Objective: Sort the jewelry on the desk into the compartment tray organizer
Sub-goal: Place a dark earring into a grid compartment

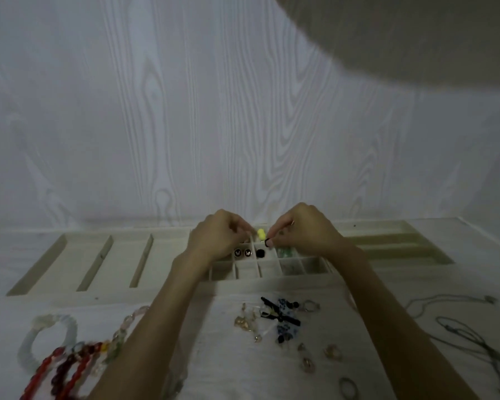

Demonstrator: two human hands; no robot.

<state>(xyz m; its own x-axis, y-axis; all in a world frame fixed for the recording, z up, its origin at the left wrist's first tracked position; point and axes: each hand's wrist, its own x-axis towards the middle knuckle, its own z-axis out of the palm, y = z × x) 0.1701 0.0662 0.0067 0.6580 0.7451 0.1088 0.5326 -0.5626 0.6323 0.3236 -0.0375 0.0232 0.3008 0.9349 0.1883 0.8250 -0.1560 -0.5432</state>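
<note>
Two hands work above the small compartments in the middle of the tray [78, 297]. The left hand [217, 236] has its fingers curled together; what they hold, if anything, I cannot tell. The right hand [303, 229] pinches one small dark ring [268, 241] with its fingertips, just above the tray. Between the hands there is one yellow bead piece [261, 234], over a back compartment.

In the tray, one compartment holds two round butterfly studs [242, 252], the next one holds one black piece [260, 252], and another holds green beads [285, 251], too blurred to count. At the left the tray has three long slots.

On the desk [228, 365] near the tray lies a heap of small earrings [274, 319]. At the left lie one white bracelet [45, 339] and red bead bracelets [67, 370]; at the right lie thin chains [468, 336].
</note>
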